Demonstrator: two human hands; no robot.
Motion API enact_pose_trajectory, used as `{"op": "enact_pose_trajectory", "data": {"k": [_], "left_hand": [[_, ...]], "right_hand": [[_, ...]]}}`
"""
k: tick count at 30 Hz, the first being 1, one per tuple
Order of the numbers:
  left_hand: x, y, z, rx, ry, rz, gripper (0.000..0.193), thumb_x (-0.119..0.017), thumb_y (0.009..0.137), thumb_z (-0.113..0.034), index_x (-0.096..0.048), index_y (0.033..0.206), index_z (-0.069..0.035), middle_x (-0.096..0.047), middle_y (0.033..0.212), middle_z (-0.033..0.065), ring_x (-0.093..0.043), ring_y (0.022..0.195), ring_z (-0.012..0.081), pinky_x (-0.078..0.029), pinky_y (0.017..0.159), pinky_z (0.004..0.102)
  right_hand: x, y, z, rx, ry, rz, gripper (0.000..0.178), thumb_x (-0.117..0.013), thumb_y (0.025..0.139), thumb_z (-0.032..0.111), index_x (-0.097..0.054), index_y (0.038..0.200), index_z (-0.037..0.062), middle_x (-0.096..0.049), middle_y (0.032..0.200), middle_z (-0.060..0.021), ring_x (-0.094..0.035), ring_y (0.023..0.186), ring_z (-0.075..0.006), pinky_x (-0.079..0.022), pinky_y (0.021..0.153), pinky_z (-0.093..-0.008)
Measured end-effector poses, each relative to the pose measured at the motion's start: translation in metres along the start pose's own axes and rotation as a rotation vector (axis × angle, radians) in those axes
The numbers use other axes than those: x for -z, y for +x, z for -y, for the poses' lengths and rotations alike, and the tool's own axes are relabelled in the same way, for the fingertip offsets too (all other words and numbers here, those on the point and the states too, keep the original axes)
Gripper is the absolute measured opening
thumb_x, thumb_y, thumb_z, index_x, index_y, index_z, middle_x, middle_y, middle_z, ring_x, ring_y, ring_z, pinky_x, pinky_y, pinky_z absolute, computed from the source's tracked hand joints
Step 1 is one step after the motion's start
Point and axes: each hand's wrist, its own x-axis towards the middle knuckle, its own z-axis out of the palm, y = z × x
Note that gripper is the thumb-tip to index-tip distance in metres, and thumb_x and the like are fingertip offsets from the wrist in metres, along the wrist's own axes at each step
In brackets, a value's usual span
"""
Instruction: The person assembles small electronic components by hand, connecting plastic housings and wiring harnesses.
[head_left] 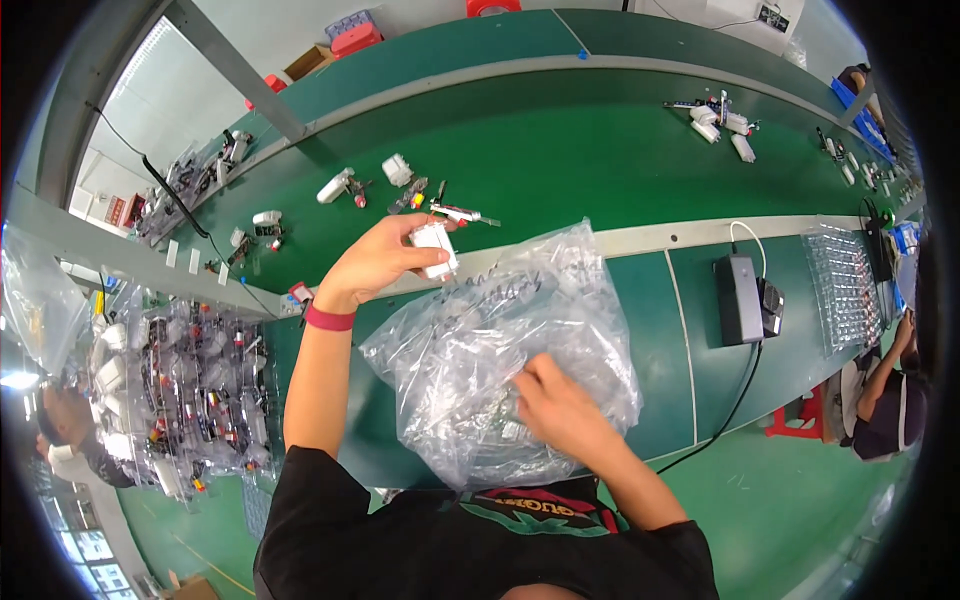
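My left hand [375, 262] is raised at the far edge of the near table, closed around a small white boxy plastic part [433, 248]. Below and to the right of it lies a large clear plastic bag [450, 350], crumpled, with dark handwriting on its upper side. Small pale parts show dimly through the film; their kind is too blurred to tell. My right hand [565, 408] rests on the bag's right half, its fingers curled and pinching the film. Just beyond my left hand, a thin white-and-red piece [462, 214] lies on the green far table.
White parts with wires [345, 187] lie on the far table [560, 140], with another cluster [722, 125] farther right. A black power adapter [738, 300] with cables stands right of the bag, near a clear blister tray [842, 290]. Stacked filled trays [200, 390] are at left. People sit at both sides.
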Motion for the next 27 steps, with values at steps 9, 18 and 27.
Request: {"op": "enact_pose_trajectory", "data": {"k": [9,18,27], "left_hand": [[0.003,-0.040,0.003,-0.398,0.132,-0.324,0.029,-0.070,0.077,-0.007,-0.060,0.103,0.000,-0.063,0.093,0.0069,-0.059,0.072,0.0088,-0.045,0.060,0.0211],[-0.022,-0.044,-0.011,-0.659,-0.287,-0.001,0.021,-0.064,0.077,0.005,-0.063,0.098,0.004,-0.053,0.113,0.0155,-0.061,0.089,0.0193,-0.053,0.074,0.0267],[-0.060,-0.052,-0.021,-0.688,-0.213,-0.140,0.050,-0.063,0.077,0.010,-0.046,0.123,0.007,-0.050,0.121,0.0138,-0.053,0.109,0.0195,-0.047,0.089,0.0307]], "right_hand": [[0.039,-0.004,0.033,-0.032,0.069,-0.122,0.025,-0.061,0.073,-0.003,-0.060,0.098,0.0014,-0.048,0.083,-0.0092,-0.054,0.069,-0.0243,-0.045,0.060,-0.0316],[0.061,0.013,0.042,0.123,0.443,-0.301,0.027,-0.065,0.076,-0.003,-0.064,0.102,0.0048,-0.057,0.082,-0.0054,-0.057,0.068,-0.0120,-0.045,0.052,-0.0258],[0.055,0.036,0.052,-0.017,1.291,-0.467,0.026,-0.055,0.083,-0.007,-0.056,0.109,-0.0088,-0.058,0.090,-0.0139,-0.066,0.073,-0.0236,-0.052,0.051,-0.0279]]}}
